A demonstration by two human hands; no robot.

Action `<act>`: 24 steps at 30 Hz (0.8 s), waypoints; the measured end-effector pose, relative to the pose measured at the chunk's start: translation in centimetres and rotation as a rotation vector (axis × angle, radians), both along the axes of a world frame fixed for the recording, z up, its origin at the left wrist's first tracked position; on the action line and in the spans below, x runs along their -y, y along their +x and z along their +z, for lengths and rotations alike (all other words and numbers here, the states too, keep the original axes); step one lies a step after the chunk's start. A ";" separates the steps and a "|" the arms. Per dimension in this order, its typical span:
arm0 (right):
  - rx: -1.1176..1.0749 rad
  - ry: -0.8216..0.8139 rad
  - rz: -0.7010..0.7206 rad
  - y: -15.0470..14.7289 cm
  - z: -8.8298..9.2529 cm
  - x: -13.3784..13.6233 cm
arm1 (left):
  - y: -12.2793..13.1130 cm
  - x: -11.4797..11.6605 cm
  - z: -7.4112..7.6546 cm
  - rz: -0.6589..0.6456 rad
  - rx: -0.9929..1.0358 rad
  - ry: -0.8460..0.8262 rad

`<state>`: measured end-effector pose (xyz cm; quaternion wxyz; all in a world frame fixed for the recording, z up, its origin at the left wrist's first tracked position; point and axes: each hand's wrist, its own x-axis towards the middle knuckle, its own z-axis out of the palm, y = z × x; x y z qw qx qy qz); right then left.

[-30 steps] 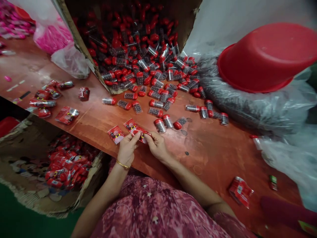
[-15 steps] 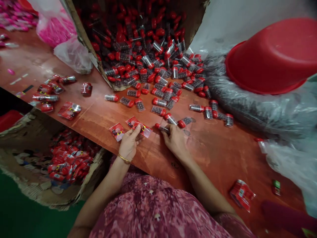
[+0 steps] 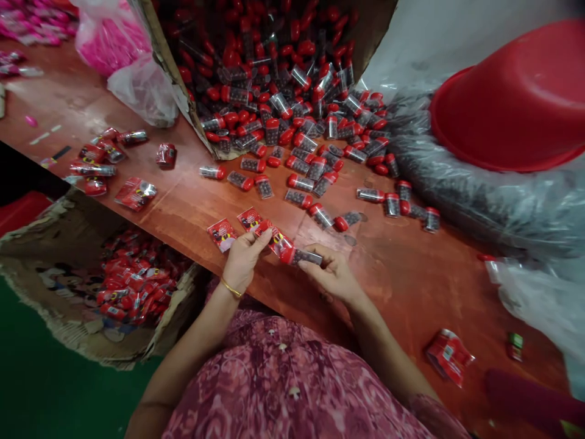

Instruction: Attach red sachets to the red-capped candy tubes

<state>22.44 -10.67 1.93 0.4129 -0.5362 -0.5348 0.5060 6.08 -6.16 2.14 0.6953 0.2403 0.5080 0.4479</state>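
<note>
My left hand [image 3: 243,259] pinches a red printed plastic sleeve [image 3: 276,239] between thumb and fingers, just above the table. In my right hand [image 3: 333,274] is a small clear tube with a red cap [image 3: 308,256] and dark contents, gripped between thumb and fingertips. The tube's red end meets the right end of the sleeve; whether it has entered the sleeve I cannot tell. Two more red printed sleeves, one on the left [image 3: 222,235] and another [image 3: 249,218] partly behind my left fingers, lie flat beside that hand.
Red-capped tubes [image 3: 273,131] spill from a tipped cardboard box [image 3: 169,67]. Several wrapped red packs [image 3: 136,194] lie left, above a carton [image 3: 27,262] holding many more. A red tub [image 3: 507,97] rests on a filled plastic bag [image 3: 461,201] at right. Another red pack [image 3: 450,356] lies near right.
My right hand has lifted the tube from the table, turned it and brought its red end against the sleeve in my left hand. The whole view has shifted slightly.
</note>
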 end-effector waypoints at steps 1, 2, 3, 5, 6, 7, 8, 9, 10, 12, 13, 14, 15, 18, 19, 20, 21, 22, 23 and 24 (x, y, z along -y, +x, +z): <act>-0.003 0.003 -0.019 -0.1 -0.1 -0.1 | -0.1 0.0 0.0 -0.002 -0.008 0.018; -0.005 0.011 -0.037 -0.3 -0.3 -0.1 | -0.1 0.1 0.0 0.000 -0.009 0.033; -0.007 0.023 -0.045 -0.5 -0.3 -0.1 | 0.0 0.1 0.1 0.010 -0.003 0.045; -0.011 0.043 -0.028 -0.8 -0.4 -0.1 | 0.3 0.2 0.3 0.041 0.025 0.054; -0.018 0.047 -0.011 -0.9 -0.4 -0.1 | 0.5 0.3 0.3 0.052 0.042 0.052; -0.031 0.046 0.004 -1.1 -0.4 -0.1 | 0.8 0.4 0.4 0.058 0.058 0.046; -0.050 0.046 0.010 -1.3 -0.5 -0.1 | 1.1 0.5 0.3 0.063 0.073 0.036; -0.076 0.046 0.007 -1.5 -0.6 -0.1 | 1.4 0.6 0.2 0.066 0.089 0.025; -0.104 0.042 0.000 -1.8 -0.8 -0.1 | 1.7 0.8 0.1 0.066 0.106 0.016; -0.144 0.035 -0.043 -2.3 -1.2 -0.2 | 2.2 1.0 -0.3 0.056 0.142 0.025; -0.144 0.039 -0.080 -2.6 -1.4 -0.2 | 2.4 1.0 -0.5 0.048 0.155 0.042; -0.132 0.052 -0.125 -2.9 -1.6 -0.3 | 2.5 1.0 -0.7 0.039 0.165 0.061; -0.116 0.071 -0.167 -3.2 -1.8 -0.3 | 2.5 0.9 -0.8 0.034 0.170 0.077; -0.125 0.080 -0.177 -3.8 -2.3 -0.5 | 2.5 0.5 -1.0 0.034 0.190 0.078; -0.167 0.052 -0.148 -4.0 -2.5 -0.5 | 2.5 0.5 -1.0 0.034 0.198 0.070; -0.224 0.015 -0.123 -4.2 -2.7 -0.5 | 2.6 0.4 -1.0 0.036 0.202 0.065; -0.285 -0.020 -0.113 -4.5 -3.0 -0.4 | 2.6 0.4 -1.1 0.034 0.196 0.061; -0.339 -0.046 -0.124 -4.7 -3.2 -0.3 | 2.7 0.5 -1.2 0.028 0.179 0.056; -0.373 -0.058 -0.154 -4.9 -3.4 -0.2 | 2.8 0.6 -1.3 0.022 0.153 0.053; -0.378 -0.053 -0.198 -5.1 -3.5 -0.1 | 3.0 0.7 -1.4 0.019 0.125 0.054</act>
